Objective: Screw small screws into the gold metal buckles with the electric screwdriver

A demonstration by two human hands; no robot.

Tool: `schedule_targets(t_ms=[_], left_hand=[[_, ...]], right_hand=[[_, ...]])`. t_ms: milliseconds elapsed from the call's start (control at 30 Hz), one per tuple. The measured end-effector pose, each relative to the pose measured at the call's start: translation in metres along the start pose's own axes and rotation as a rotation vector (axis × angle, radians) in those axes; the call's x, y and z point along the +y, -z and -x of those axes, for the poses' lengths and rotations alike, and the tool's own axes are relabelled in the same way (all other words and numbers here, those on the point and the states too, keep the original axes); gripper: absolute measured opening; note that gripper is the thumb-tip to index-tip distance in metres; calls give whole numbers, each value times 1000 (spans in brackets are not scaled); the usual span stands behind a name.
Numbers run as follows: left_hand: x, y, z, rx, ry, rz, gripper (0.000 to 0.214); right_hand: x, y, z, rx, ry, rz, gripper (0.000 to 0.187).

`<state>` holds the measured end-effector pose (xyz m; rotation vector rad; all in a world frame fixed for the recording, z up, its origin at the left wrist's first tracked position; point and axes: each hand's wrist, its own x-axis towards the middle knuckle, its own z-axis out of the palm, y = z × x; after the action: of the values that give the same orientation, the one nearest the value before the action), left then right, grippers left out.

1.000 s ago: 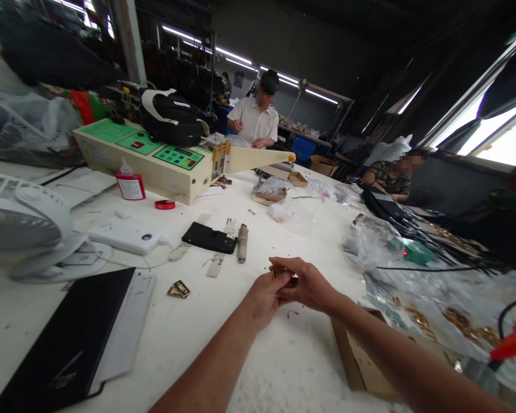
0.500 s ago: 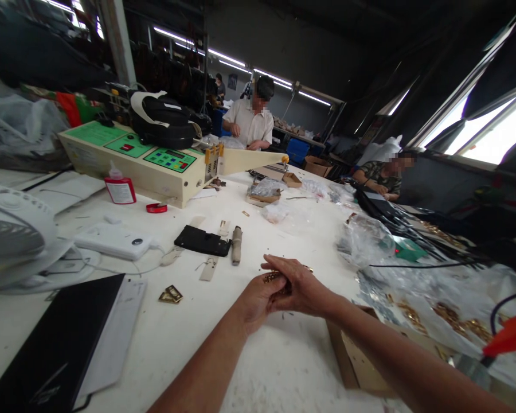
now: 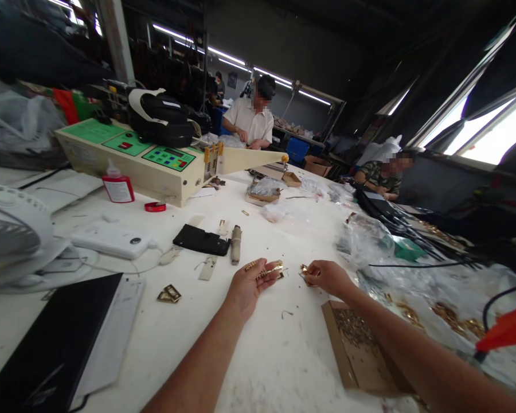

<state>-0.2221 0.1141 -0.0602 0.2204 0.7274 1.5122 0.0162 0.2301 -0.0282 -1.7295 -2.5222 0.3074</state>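
Observation:
My left hand (image 3: 249, 287) is turned palm up over the white table, its fingers curled round several small gold metal fittings (image 3: 279, 266). A short gap to the right, my right hand (image 3: 327, 277) pinches another small gold fitting (image 3: 303, 269) between thumb and fingertips. The exact kind of these fittings is too small to make out. Below my right forearm stands an open cardboard box (image 3: 341, 355) with many tiny metal pieces inside. Left of my left hand lie a few flat, frame-like metal plates (image 3: 169, 293).
A black flat piece (image 3: 202, 240) and a wrapped stick (image 3: 236, 245) lie ahead. A cream machine (image 3: 163, 183) stands behind them. At left are a white fan (image 3: 12, 229) and a black folder (image 3: 64, 338). Plastic bags (image 3: 365, 238) lie right. Two co-workers sit beyond.
My hands, together before, have come apart. The right hand has moved to the right with a gold fitting, and gold fittings now show in the left hand.

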Motion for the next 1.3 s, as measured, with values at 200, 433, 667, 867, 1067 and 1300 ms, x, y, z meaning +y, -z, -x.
schedule_targets(t_ms=[200,433,667,867,1067,1300], left_hand=[[6,3,-3,30,-10,29,15],[14,7,-6,48,-35,47,18],[13,9,-7,46,-43,50,20],[13,8,-6,41,-32,37,24],[13,6,-5,63,-16,31,13],[14,3,-3,66,-10,20,11]], right_hand=[[-7,-5,-9,0,-29,55,12],[-28,-6,-3,-78,118,17,20],[-58,-16,17,-157,286,-124,23],[-36,-10,4,-61,245,-147,17],[4,5,-17,71,120,-71,23],[11,-12,-26,-6,126,-5,21]])
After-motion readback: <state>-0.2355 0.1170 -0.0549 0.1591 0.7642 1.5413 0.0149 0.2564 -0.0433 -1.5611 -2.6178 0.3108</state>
